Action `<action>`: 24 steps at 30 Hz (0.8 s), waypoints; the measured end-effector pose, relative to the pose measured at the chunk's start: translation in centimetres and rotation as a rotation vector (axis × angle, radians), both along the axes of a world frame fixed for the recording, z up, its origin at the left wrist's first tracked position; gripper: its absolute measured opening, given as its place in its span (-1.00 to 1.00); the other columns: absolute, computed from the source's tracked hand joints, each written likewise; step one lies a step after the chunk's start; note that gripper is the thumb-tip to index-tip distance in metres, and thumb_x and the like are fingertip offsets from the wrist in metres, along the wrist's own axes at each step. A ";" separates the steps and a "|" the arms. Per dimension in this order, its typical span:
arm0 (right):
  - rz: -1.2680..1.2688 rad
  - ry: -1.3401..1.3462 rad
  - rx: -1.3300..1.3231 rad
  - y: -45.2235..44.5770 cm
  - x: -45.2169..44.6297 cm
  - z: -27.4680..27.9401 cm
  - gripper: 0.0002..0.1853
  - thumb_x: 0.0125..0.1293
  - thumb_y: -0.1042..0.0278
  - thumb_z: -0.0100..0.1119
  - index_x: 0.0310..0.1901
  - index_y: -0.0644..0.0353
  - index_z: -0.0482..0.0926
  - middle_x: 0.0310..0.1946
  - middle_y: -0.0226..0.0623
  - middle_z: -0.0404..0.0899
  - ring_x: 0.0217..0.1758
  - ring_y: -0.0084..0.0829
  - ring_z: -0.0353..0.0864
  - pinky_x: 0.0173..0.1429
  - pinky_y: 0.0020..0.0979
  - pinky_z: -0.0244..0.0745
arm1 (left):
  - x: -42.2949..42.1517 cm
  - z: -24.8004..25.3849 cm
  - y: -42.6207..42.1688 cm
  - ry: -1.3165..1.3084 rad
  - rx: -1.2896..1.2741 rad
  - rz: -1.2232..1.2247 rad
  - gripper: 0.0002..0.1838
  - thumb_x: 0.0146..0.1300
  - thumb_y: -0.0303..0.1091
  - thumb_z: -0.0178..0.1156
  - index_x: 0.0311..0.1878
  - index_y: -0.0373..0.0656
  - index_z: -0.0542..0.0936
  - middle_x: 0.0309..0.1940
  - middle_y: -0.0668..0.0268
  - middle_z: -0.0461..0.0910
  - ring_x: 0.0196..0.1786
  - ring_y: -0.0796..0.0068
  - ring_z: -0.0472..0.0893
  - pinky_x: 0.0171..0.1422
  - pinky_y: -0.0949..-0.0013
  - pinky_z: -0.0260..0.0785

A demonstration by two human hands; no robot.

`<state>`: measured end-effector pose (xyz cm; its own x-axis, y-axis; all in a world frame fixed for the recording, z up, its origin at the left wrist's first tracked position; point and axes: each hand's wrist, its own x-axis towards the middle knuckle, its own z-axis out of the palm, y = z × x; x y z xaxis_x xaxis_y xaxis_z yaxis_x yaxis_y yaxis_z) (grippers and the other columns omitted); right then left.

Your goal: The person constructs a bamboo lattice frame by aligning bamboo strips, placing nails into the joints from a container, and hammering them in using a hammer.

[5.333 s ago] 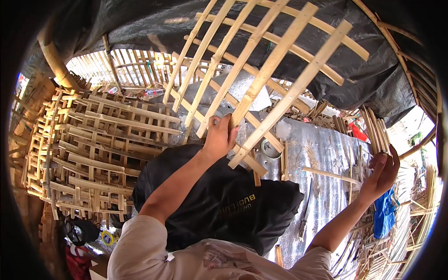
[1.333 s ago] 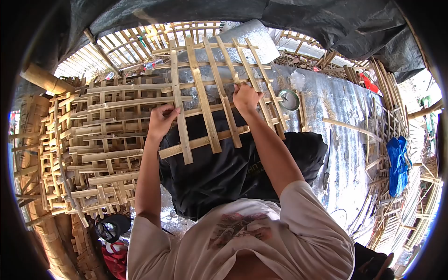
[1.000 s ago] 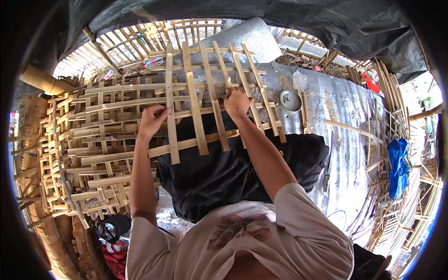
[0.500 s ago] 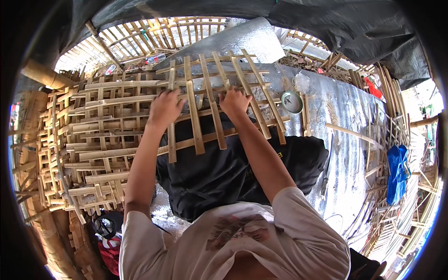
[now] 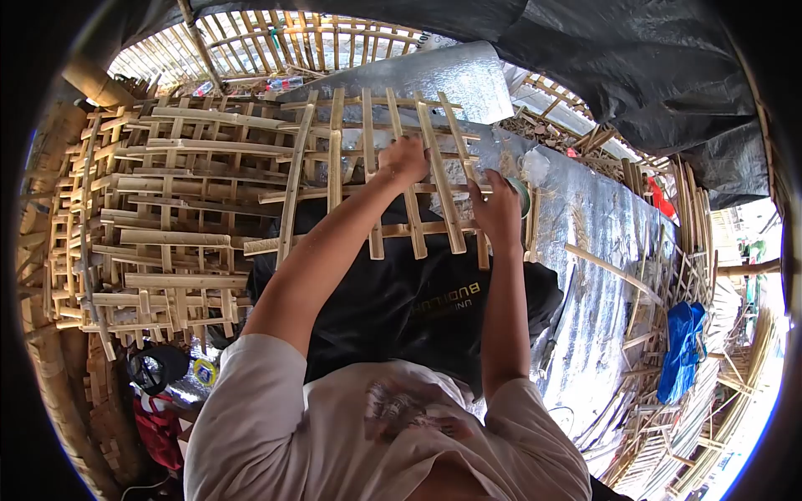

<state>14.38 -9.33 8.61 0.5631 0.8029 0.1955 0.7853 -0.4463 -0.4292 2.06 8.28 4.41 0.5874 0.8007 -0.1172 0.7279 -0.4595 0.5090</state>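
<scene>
A bamboo lattice (image 5: 335, 171) of crossed slats lies over my lap, its near end above black cloth (image 5: 368, 292). My left hand (image 5: 404, 159) is closed on the lattice at its middle, by a lengthwise slat; its fingertips are partly hidden. Beside the rightmost slat, my right hand (image 5: 499, 204) has thumb and fingers apart, the thumb against or very near the slat's edge. A round green-rimmed tin (image 5: 524, 196) shows partly behind that hand.
Stacked bamboo lattices (image 5: 175, 188) fill the left side. Silvery sheeting (image 5: 585, 250) covers the surface at right, with a loose strip (image 5: 614, 271) on it. Farther right are a blue bag (image 5: 681, 351) and upright bamboo strips (image 5: 689, 209). A cap (image 5: 159, 367) sits at lower left.
My left hand has moved right, from the lattice's left slats to its middle. My right hand has left the middle for the right edge. The view has turned slightly, and the slats have shifted.
</scene>
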 end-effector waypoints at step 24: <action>-0.030 0.211 0.146 -7.1 1.3 -9.9 -0.45 0.44 0.08 0.20 0.22 0.44 0.50 0.02 0.24 0.63 0.09 0.24 0.60 0.19 0.03 0.51 | 1.5 -2.4 -3.2 0.004 -0.086 0.416 -0.44 0.41 -0.26 0.18 0.24 -0.35 0.12 -0.28 -0.15 0.70 -0.16 -0.12 0.74 -0.11 0.00 0.66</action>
